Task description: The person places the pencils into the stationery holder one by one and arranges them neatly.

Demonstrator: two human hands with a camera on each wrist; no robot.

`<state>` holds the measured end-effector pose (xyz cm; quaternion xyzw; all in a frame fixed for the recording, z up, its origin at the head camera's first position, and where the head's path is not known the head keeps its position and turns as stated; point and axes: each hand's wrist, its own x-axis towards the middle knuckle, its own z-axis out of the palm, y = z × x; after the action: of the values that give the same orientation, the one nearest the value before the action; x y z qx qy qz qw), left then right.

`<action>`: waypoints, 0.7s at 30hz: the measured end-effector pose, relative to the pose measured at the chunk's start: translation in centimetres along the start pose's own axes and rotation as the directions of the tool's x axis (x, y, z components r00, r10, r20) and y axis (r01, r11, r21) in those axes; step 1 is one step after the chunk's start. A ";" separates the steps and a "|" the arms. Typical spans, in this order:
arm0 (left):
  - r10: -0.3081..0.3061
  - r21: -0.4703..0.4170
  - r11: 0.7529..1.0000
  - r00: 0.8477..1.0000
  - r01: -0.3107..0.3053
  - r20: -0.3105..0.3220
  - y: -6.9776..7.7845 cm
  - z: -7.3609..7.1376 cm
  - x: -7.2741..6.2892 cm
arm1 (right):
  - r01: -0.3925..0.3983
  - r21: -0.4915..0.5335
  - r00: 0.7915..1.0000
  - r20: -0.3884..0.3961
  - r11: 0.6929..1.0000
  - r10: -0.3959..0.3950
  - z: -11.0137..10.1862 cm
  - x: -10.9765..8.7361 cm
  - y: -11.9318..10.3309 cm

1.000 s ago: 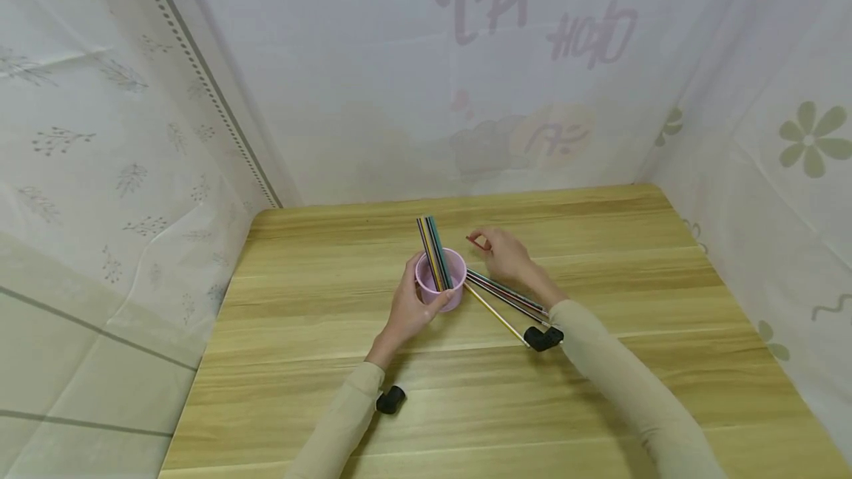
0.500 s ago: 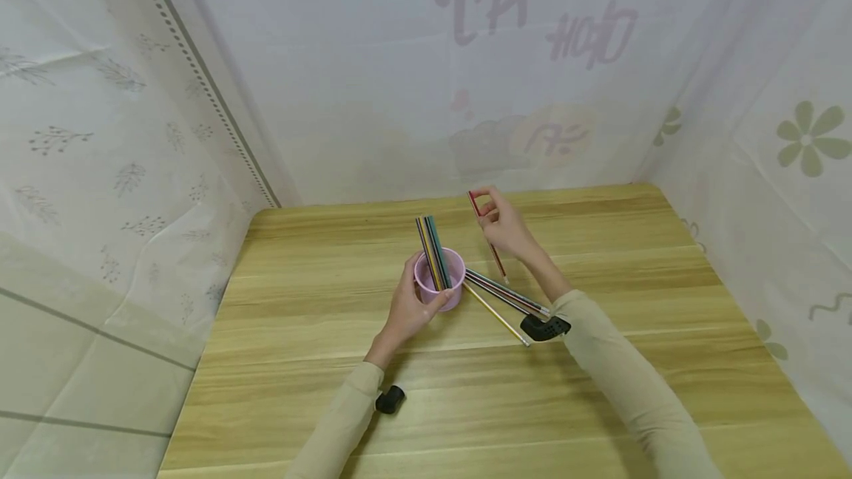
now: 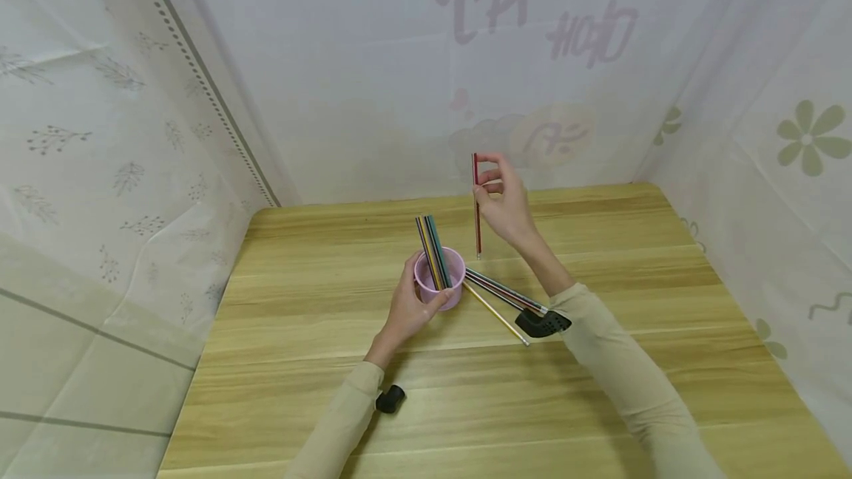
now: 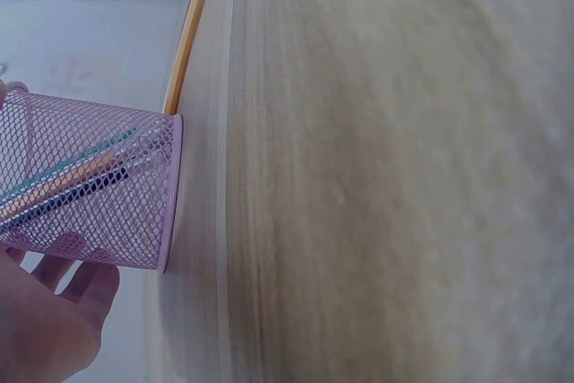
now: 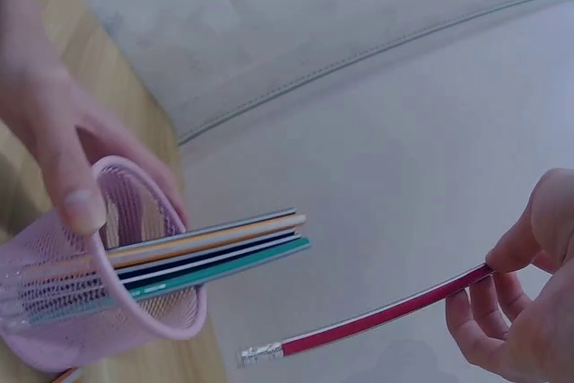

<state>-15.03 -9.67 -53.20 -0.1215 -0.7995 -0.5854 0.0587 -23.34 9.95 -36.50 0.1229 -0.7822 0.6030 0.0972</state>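
A pink mesh pen cup stands on the table, and my left hand grips its left side, the thumb near the rim. Several pencils in yellow, black and teal lean inside it. My right hand pinches a red pencil near its upper end, in the air to the right of the cup. That pencil hangs almost upright, its metal-and-eraser end downward and apart from the cup. In the left wrist view, the mesh wall shows pencil ends resting low inside.
Right of the cup, several dark pencils and one yellow pencil lie on the wooden table. A black wrist device partly covers their ends. A white printed curtain hangs behind the table.
My right hand has risen from the table with the red pencil, turning it from nearly lying to nearly upright. The left hand and the cup have stayed put.
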 end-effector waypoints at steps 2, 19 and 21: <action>0.007 -0.001 1.000 1.000 -0.007 -0.003 0.0 0.0 0.0 | 0.025 0.034 0.999 -0.029 0.999 -0.024 0.3 0.1 -0.5; 0.013 -0.003 1.000 1.000 -0.013 -0.005 0.2 0.0 0.0 | 0.136 0.117 0.990 -0.062 0.984 -0.130 4.4 -1.6 2.0; 0.016 0.002 1.000 1.000 -0.016 -0.005 0.2 0.0 0.0 | 0.124 0.098 0.992 -0.049 0.987 -0.120 4.8 -1.9 2.6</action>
<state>-14.99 -9.62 -52.98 -0.1264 -0.7989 -0.5843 0.0658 -22.35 6.05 -40.64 0.1624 -0.7395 0.6370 0.1445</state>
